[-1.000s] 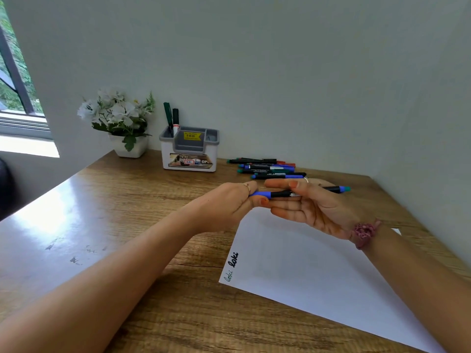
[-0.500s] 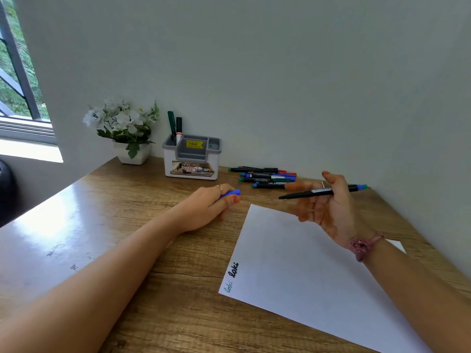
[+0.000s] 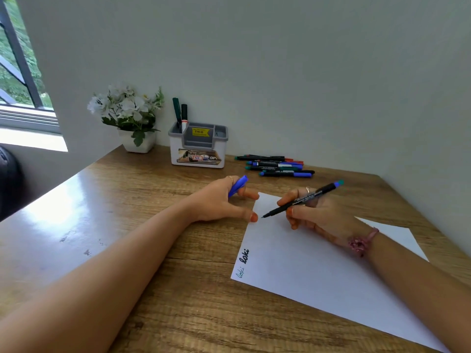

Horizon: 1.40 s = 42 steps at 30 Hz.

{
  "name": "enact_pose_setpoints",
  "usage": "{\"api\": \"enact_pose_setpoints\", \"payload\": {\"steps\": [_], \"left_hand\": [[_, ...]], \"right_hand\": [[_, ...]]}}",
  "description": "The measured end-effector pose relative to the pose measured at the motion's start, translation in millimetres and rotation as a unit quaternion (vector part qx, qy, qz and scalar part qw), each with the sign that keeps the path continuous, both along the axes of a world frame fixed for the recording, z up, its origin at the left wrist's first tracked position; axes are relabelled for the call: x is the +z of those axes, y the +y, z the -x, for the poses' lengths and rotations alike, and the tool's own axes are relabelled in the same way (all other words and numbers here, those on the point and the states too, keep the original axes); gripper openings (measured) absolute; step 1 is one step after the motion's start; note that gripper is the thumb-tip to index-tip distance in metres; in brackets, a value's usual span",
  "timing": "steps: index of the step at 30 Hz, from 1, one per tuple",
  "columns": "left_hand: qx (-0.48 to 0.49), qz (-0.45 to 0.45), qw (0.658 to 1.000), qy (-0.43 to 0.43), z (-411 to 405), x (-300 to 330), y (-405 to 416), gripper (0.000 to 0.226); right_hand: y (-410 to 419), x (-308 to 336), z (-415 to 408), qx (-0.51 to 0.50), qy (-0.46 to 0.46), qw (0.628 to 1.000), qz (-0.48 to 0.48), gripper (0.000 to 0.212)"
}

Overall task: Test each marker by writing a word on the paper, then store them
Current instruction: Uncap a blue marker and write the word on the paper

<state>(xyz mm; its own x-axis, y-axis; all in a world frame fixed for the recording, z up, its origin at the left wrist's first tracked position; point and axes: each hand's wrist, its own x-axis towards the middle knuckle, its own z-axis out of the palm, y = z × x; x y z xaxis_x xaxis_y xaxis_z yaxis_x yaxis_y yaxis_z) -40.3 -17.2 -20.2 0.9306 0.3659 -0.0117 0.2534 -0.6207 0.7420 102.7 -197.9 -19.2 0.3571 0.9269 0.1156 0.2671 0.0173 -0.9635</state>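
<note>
A white sheet of paper [image 3: 316, 271] lies on the wooden desk [image 3: 158, 250], with two small written words at its near left corner. My right hand [image 3: 313, 212] grips an uncapped black marker [image 3: 303, 198] with a blue end, its tip just above the paper's far left corner. My left hand [image 3: 224, 200] rests on the desk beside that corner, holding the blue cap [image 3: 237, 186] between its fingers. Several more markers [image 3: 275, 166] lie in a row by the back wall. A white and grey organizer [image 3: 198, 146] holds two markers upright.
A white pot of white flowers [image 3: 130, 118] stands in the back left corner next to the organizer. A window [image 3: 17, 72] is at the far left. Walls close the desk at the back and on the right.
My hands pulled the blue cap off the marker and moved apart. My right hand then turned the marker tip down toward the paper, and my left hand settled on the desk with the cap.
</note>
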Motion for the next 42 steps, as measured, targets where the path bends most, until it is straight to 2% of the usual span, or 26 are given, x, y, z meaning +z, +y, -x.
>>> {"api": "enact_pose_setpoints", "payload": {"steps": [2,7,13,16,19,23,27,42], "left_hand": [[-0.017,-0.028,0.999,0.014,0,2,-4,0.051],[-0.022,-0.046,0.999,0.018,0,1,-2,0.041],[-0.016,-0.08,0.997,0.013,-8,-12,10,0.057],[-0.017,-0.077,0.997,0.004,-9,-14,11,0.059],[-0.019,-0.076,0.997,-0.006,-7,-12,9,0.045],[-0.023,-0.055,0.998,-0.008,-6,-9,7,0.055],[-0.033,-0.048,0.998,-0.008,-5,-7,6,0.045],[-0.041,-0.054,0.998,-0.01,-5,-8,11,0.053]], "right_hand": [[1,4,3,-0.007,-0.006,1.0,0.007,0.018],[14,6,16,0.034,-0.024,0.999,0.017,0.009],[31,2,24,0.122,-0.025,0.992,0.008,0.013],[30,-8,24,0.112,-0.032,0.993,-0.019,0.01],[30,-15,26,0.089,-0.043,0.995,-0.017,0.011],[34,-16,27,0.059,-0.063,0.996,-0.002,0.007],[34,-20,26,0.047,-0.057,0.997,-0.015,0.008],[34,-19,28,0.094,-0.084,0.992,-0.008,0.004]]}}
